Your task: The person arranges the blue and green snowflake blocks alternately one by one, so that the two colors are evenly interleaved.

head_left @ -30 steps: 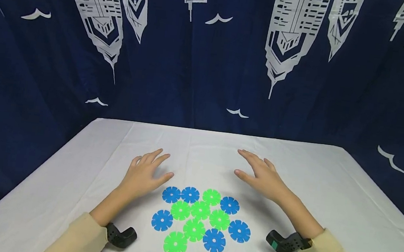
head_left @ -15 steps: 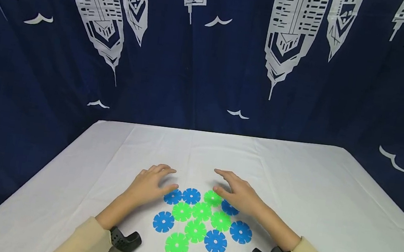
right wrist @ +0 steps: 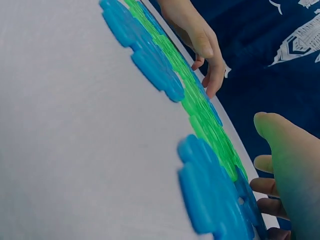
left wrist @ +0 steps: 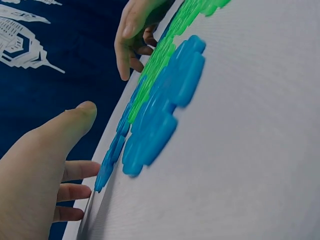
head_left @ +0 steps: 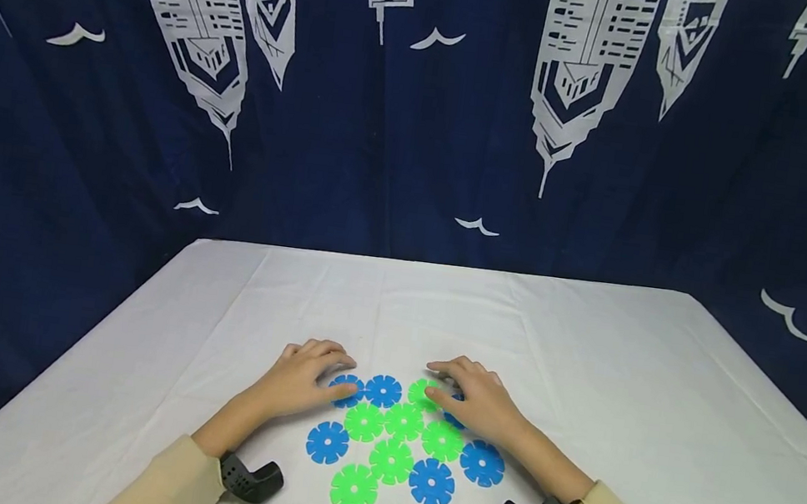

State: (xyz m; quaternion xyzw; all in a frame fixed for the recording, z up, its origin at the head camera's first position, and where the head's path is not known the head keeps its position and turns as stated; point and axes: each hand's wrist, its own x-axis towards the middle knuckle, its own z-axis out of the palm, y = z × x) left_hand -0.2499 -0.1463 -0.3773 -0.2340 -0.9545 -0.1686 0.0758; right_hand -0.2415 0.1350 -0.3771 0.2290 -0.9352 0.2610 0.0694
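Several flat, notched plastic discs, blue and green, lie as a loose group on the white tablecloth. My left hand (head_left: 302, 378) is at the group's back left corner, thumb across a blue disc (head_left: 347, 380). Opposite it, my right hand (head_left: 478, 397) hovers at the back right, its thumb over a green disc (head_left: 418, 392) and its palm hiding most of a blue disc (head_left: 454, 420). Both hands have loosely bent fingers with nothing in them. In the left wrist view, the left thumb (left wrist: 75, 122) stands apart from the fingers; the right wrist view shows the right hand (right wrist: 300, 175) likewise.
Nearer discs include a blue disc (head_left: 328, 442) at left, a green disc (head_left: 354, 490) in front and a blue disc (head_left: 482, 463) at right. Black wrist cameras (head_left: 250, 481) jut inward from the sleeves. A dark blue curtain (head_left: 387, 141) hangs behind the table (head_left: 590, 334).
Both hands have come down and in toward the discs, the right one moving farther leftward. Their fingers, spread earlier, are now more bent. The discs lie in the same arrangement.
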